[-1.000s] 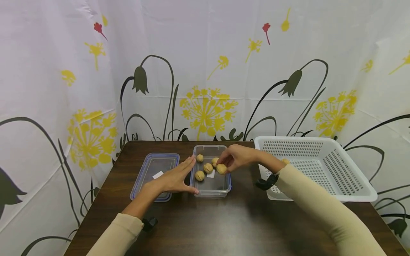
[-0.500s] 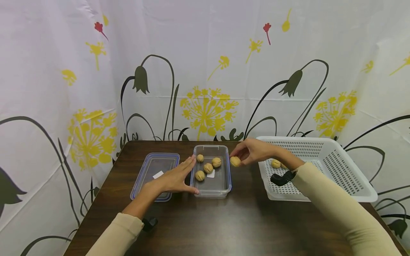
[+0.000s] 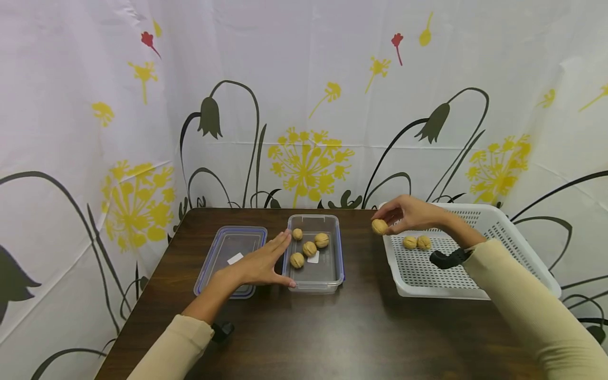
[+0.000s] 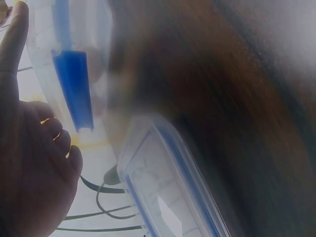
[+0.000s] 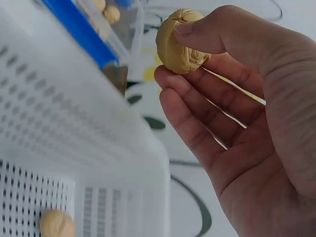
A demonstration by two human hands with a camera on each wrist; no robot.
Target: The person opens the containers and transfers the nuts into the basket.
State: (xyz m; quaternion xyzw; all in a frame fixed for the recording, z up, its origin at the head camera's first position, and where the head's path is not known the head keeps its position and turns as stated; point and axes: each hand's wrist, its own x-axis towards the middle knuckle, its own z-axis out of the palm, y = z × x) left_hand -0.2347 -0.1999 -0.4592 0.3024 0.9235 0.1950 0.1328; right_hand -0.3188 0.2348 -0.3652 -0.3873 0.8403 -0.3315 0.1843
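My right hand (image 3: 407, 212) pinches a walnut (image 3: 379, 227) between thumb and fingers, over the left rim of the white perforated basket (image 3: 446, 292). In the right wrist view the walnut's (image 5: 180, 42) ridged tan shell shows plainly, thumb across its front. Two more walnuts (image 3: 417, 243) lie side by side on the basket floor. My left hand (image 3: 258, 265), fingers extended, rests along the left side of the clear plastic container (image 3: 313, 287). Several walnuts (image 3: 309, 248) and a small white label sit in that container. In the left wrist view its blue clip (image 4: 74, 89) shows beside my hand (image 4: 37, 163).
A clear lid (image 3: 228, 264) with a blue seal lies flat on the dark wooden table (image 3: 332, 338), left of the container and partly behind my left hand. A white curtain (image 3: 304, 79) with printed flowers hangs behind the table's back edge.
My right hand has carried the walnut out from above the clear container, rightward to the basket's left rim. The two walnuts in the basket have come into sight. My left hand has stayed put.
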